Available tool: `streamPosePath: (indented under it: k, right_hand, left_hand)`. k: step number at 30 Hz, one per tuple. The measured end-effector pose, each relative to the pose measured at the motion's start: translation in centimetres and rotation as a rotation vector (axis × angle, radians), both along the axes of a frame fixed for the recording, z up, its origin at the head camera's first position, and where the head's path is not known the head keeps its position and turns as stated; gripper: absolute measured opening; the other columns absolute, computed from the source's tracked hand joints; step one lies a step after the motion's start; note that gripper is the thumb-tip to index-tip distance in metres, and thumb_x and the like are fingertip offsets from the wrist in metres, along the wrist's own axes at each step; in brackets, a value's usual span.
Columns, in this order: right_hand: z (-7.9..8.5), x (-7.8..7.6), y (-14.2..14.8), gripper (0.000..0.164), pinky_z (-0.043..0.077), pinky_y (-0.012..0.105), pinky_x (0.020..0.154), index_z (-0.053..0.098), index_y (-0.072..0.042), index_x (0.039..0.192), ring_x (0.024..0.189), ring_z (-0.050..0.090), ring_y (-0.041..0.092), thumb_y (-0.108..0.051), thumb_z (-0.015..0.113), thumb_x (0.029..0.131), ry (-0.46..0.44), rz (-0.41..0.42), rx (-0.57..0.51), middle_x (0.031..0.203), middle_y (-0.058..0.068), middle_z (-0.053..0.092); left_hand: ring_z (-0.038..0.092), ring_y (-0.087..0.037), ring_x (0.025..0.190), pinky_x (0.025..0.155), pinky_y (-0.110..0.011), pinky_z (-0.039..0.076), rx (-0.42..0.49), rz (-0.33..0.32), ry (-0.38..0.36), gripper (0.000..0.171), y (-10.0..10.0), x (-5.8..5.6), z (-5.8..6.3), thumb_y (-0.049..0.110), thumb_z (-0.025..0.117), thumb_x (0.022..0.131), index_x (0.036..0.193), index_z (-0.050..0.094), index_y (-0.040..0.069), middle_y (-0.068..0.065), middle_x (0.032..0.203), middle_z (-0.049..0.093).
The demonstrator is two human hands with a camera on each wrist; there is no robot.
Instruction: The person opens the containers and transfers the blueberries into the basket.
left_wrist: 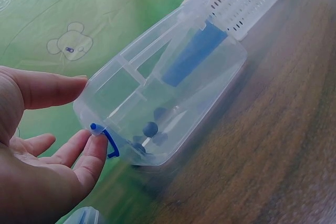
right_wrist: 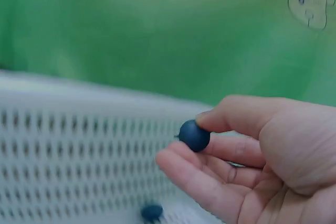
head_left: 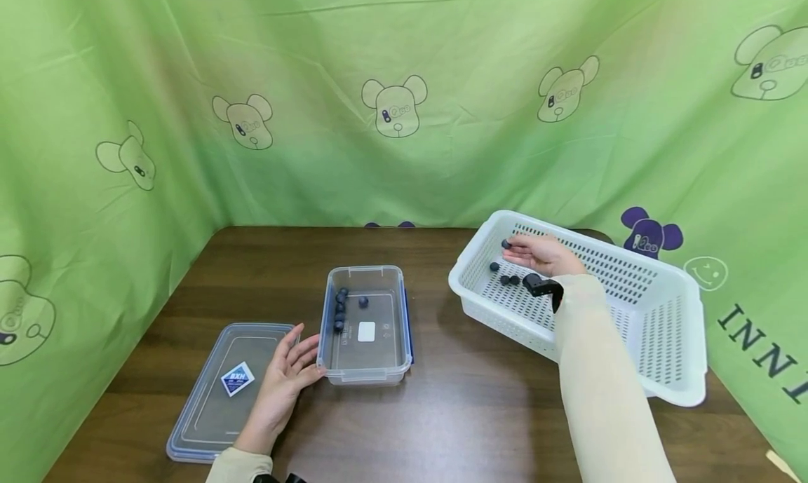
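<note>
My right hand (head_left: 539, 254) is over the left end of a white perforated plastic basket (head_left: 656, 301). Between thumb and fingertips it pinches one dark blue blueberry (right_wrist: 195, 136). Several more blueberries (head_left: 494, 266) lie on the basket floor below. At the left front corner of a clear plastic food box (head_left: 372, 355), my left hand (head_left: 287, 381) rests its extended thumb and fingertips on the rim and side, beside a blue clip latch (left_wrist: 111, 144). Inside the box, several blueberries (head_left: 340, 308) line the left side and a single one (head_left: 363, 301) lies apart.
The box's clear lid (head_left: 208, 399), with a blue and white label (head_left: 237, 378), lies flat at the left, partly behind my left hand. Everything stands on a dark wooden table (head_left: 454, 413). A green printed curtain (head_left: 315, 174) hangs behind and at both sides.
</note>
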State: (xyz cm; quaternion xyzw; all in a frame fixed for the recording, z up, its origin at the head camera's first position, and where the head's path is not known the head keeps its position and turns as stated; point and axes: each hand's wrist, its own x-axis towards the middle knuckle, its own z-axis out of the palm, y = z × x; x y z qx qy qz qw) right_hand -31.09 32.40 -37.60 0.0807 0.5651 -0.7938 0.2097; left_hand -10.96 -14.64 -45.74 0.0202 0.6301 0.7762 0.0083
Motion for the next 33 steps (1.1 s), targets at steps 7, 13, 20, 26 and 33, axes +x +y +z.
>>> streamPosePath:
  k: [7,13,20,26,33]
  right_hand:
    - [-1.5,0.3,1.2,0.013,0.056,0.025,0.077,0.063,0.003,0.096,0.071,0.071,0.016,-0.001,0.052,0.101,-0.084,0.043,0.337,0.077,0.011,0.068]
    - [-1.9,0.5,1.4,0.011,0.057,0.024,0.076,0.061,0.003,0.101,0.069,0.07,0.015,-0.004,0.053,0.101,-0.078,0.035,0.369,0.076,0.01,0.067]
    - [-1.4,0.6,1.4,0.013,0.056,0.025,0.079,0.06,0.002,0.102,0.071,0.07,0.016,-0.003,0.049,0.103,-0.069,0.049,0.353,0.078,0.011,0.068]
    - [-0.9,0.3,1.1,0.022,0.056,0.026,0.08,0.066,-0.004,0.089,0.075,0.07,0.017,-0.006,0.05,0.103,-0.06,0.064,0.309,0.081,0.011,0.069]
    - [0.4,-0.1,-0.4,0.015,0.054,0.029,0.087,0.055,0.004,0.113,0.079,0.07,0.017,-0.005,0.05,0.103,0.069,0.025,0.265,0.086,0.01,0.068]
  left_hand:
    - [0.056,-0.008,0.111,0.09,-0.022,0.049,0.006,-0.008,0.006,0.085,0.0,0.1,-0.1,-0.019,0.06,0.083,0.154,0.015,-0.005,-0.024,0.138,0.047]
    - [0.056,-0.008,0.111,0.09,-0.022,0.049,0.007,-0.009,0.011,0.085,0.0,0.0,-0.2,-0.019,0.06,0.083,0.154,0.015,-0.005,-0.024,0.138,0.047]
    - [0.056,-0.008,0.11,0.089,-0.021,0.049,0.005,-0.008,0.024,0.084,0.0,-0.1,-0.2,-0.02,0.06,0.083,0.153,0.015,-0.006,-0.023,0.137,0.048]
    - [0.057,-0.007,0.109,0.09,-0.021,0.049,0.0,-0.007,0.028,0.085,0.0,-0.3,-0.1,-0.02,0.06,0.083,0.153,0.015,-0.006,-0.025,0.137,0.047]
    - [0.057,-0.007,0.109,0.09,-0.021,0.049,-0.005,-0.001,0.017,0.084,-0.1,-0.1,-0.1,-0.02,0.06,0.083,0.154,0.015,-0.005,-0.027,0.138,0.046]
